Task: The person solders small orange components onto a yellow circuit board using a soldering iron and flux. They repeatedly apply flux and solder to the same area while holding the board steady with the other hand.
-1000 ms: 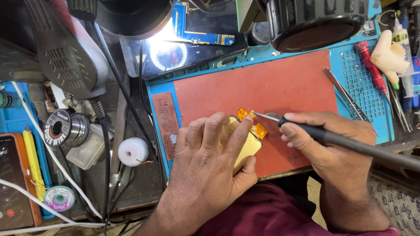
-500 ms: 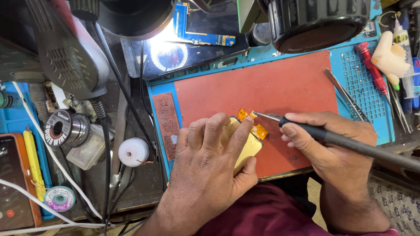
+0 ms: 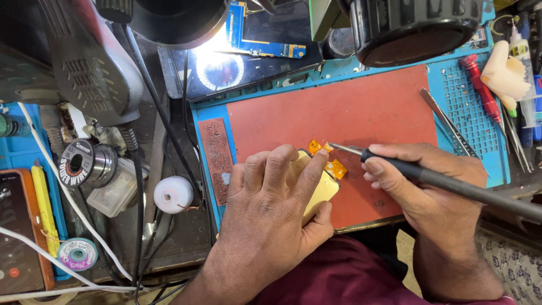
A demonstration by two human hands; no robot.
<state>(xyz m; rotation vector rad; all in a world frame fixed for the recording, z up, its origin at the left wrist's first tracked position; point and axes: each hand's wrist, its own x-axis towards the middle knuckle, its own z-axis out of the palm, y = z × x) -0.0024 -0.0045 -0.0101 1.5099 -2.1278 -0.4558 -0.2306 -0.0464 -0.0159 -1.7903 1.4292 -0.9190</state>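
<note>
- Work mat (image 3: 361, 107), centre of frame: matt red rubber-like sheet, scuffed.
- Soldering iron (image 3: 451, 183), right: matt black plastic handle, bright metal tip.
- Flex strip (image 3: 333, 166), centre: glossy orange film.
- Tweezers (image 3: 446, 121), upper right: smooth bare metal.
- Solder spool (image 3: 84, 164), left: shiny metal wire.

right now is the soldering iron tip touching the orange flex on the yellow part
Touching, as far as the head view shows: the soldering iron tip meets the edge of the orange flex with no visible gap, while the left hand presses the yellow part.
</note>
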